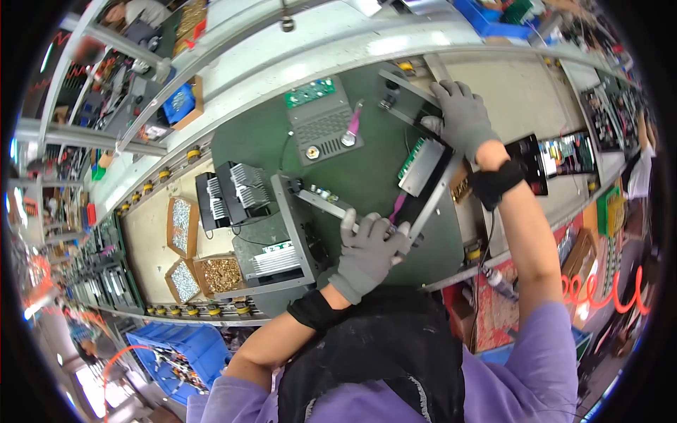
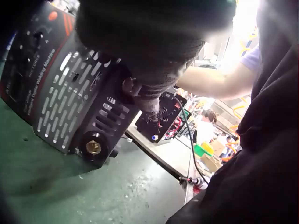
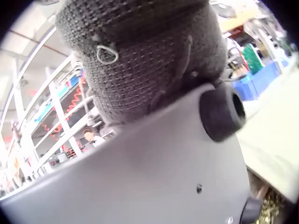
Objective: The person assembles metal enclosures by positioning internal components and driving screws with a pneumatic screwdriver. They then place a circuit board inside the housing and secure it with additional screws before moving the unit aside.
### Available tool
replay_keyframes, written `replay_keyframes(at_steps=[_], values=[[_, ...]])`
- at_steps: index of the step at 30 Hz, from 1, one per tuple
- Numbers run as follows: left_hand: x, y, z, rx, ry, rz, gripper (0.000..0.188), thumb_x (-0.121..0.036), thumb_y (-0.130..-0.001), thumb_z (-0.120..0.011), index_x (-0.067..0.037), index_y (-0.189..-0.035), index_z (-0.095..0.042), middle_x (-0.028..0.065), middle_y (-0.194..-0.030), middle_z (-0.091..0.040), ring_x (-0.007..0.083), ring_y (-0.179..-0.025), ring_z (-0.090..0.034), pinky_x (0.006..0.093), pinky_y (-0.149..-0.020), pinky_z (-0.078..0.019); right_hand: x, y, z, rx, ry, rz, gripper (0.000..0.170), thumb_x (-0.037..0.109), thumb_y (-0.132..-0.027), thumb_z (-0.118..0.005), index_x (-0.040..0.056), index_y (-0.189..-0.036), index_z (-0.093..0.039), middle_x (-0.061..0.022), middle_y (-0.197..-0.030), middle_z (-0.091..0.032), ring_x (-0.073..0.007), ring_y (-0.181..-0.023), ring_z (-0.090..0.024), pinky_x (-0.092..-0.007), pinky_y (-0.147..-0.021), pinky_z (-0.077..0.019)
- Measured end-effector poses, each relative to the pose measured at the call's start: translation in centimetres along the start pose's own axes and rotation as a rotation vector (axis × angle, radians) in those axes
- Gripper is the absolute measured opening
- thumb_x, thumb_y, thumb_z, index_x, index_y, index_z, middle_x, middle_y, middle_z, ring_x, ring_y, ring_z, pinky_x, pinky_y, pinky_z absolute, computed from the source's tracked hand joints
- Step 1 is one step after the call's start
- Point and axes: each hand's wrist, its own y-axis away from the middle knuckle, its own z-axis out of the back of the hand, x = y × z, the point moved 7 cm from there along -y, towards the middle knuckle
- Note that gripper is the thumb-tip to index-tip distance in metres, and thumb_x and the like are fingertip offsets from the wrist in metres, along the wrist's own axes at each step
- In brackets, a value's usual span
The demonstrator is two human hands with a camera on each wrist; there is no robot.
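Observation:
My gloved left hand (image 1: 367, 254) holds the near end of a grey-and-black welding machine casing (image 1: 441, 194). Its far end is gripped by my gloved right hand (image 1: 462, 120). Inside the casing, a green circuit board (image 1: 412, 162) and a pink lead show in the head view. In the left wrist view, the slotted front panel (image 2: 65, 100) carries welding machine lettering and a brass socket (image 2: 94, 147), with gloved fingers at its edge. The right wrist view has the glove over the rim of a grey metal sheet (image 3: 149, 172) with a black round foot (image 3: 219, 114).
A second slotted panel (image 1: 328, 130) lies flat on the green mat (image 1: 240, 141). Left of the casing stand a grey open frame (image 1: 293, 225) and finned heat sinks (image 1: 247, 185). Boxes of screws (image 1: 220, 273) sit further left. Another black unit (image 1: 529, 162) is at the right.

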Motion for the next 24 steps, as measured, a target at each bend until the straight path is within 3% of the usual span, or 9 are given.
replay_keyframes(at_steps=[3,5,9,12,14,17,21,23,24], values=[[0.3,0.0,-0.1,0.028,0.033,0.008,0.07,-0.038,-0.062,-0.079,-0.022,-0.127,-0.057,0.005,-0.116,-0.054,0.0271,-0.118,-0.047,0.0568,-0.108,-0.0165,5.6,-1.5,2.3,-0.097,-0.373,0.129,0.054,0.035,-0.084,-0.067,0.0112,-0.13,-0.051,-0.0137,-0.125,-0.058,-0.0325,-0.113,-0.056,-0.0435,-0.092,-0.0455],[0.3,-0.2,0.9,0.053,0.036,0.022,0.07,-0.036,-0.063,-0.079,-0.02,-0.128,-0.056,0.0073,-0.122,-0.052,0.0287,-0.12,-0.046,0.0558,-0.108,-0.0184,8.4,-3.4,-0.3,0.409,-0.434,-0.087,0.046,0.037,-0.088,-0.062,0.0067,-0.123,-0.055,-0.0204,-0.113,-0.064,-0.0362,-0.106,-0.062,-0.0449,-0.09,-0.0479],[0.5,-0.5,4.1,-0.005,0.145,0.041,0.065,-0.033,-0.065,-0.079,-0.02,-0.126,-0.058,0.0085,-0.124,-0.051,0.0293,-0.12,-0.046,0.0498,-0.108,-0.0254,10.0,-6.8,-11.1,0.656,-0.676,-0.246,0.051,0.042,-0.089,-0.06,0.0005,-0.119,-0.059,-0.0221,-0.118,-0.063,-0.0366,-0.11,-0.061,-0.0413,-0.093,-0.0463],[1.6,-0.4,7.0,-0.094,0.194,0.094,0.056,-0.03,-0.066,-0.078,-0.02,-0.119,-0.062,0.0096,-0.121,-0.051,0.0302,-0.118,-0.046,0.0497,-0.106,-0.0298,12.0,-7.9,-14.5,0.561,-0.683,-0.133,0.049,0.041,-0.089,-0.059,-0.0006,-0.115,-0.061,-0.0213,-0.112,-0.065,-0.0357,-0.108,-0.062,-0.0418,-0.092,-0.0464],[2.9,-0.5,8.7,-0.144,0.193,0.126,0.055,-0.029,-0.066,-0.078,-0.02,-0.118,-0.062,0.01,-0.12,-0.052,0.0304,-0.117,-0.046,0.0495,-0.105,-0.0305,12.4,-8.2,-15.4,0.44,-0.848,-0.26,0.041,0.036,-0.091,-0.058,-0.0008,-0.109,-0.062,-0.0181,-0.102,-0.067,-0.0315,-0.097,-0.064,-0.0408,-0.086,-0.0476],[5.1,-0.5,10.7,-0.22,0.188,0.158,0.053,-0.025,-0.069,-0.077,-0.015,-0.118,-0.06,0.0125,-0.117,-0.052,0.0328,-0.114,-0.047,0.0451,-0.1,-0.0374,12.0,-7.6,-9.8,0.299,-1.056,-0.228,0.033,0.029,-0.092,-0.056,-0.0007,-0.105,-0.063,-0.0154,-0.095,-0.067,-0.0264,-0.086,-0.063,-0.0379,-0.081,-0.0478],[9.5,-0.3,11.5,-0.431,0.5,0.446,0.052,-0.021,-0.082,-0.071,-0.009,-0.129,-0.051,0.0156,-0.118,-0.05,0.031,-0.107,-0.053,0.0388,-0.084,-0.0503,7.8,-7.7,-4.9,0.172,-1.165,-0.138,0.029,0.03,-0.097,-0.054,0.0016,-0.098,-0.059,-0.0068,-0.083,-0.063,-0.0169,-0.078,-0.058,-0.0332,-0.071,-0.0466],[13.2,0.7,9.8,-0.576,0.982,0.998,0.053,-0.022,-0.086,-0.068,-0.007,-0.132,-0.046,0.0144,-0.121,-0.049,0.027,-0.109,-0.054,0.0407,-0.086,-0.051,8.4,-4.9,1.7,0.193,-1.276,-0.115,0.027,0.028,-0.097,-0.053,0.0017,-0.094,-0.059,-0.0042,-0.079,-0.063,-0.0098,-0.06,-0.051,-0.0245,-0.053,-0.0418],[13.5,0.1,10.0,-0.576,0.992,0.991,0.053,-0.022,-0.086,-0.068,-0.007,-0.132,-0.046,0.0144,-0.121,-0.049,0.027,-0.109,-0.054,0.0407,-0.086,-0.051,8.6,-3.9,3.3,0.221,-1.314,-0.083,0.03,0.031,-0.098,-0.053,0.001,-0.098,-0.057,-0.0063,-0.083,-0.063,-0.0129,-0.071,-0.055,-0.0281,-0.064,-0.0454]])
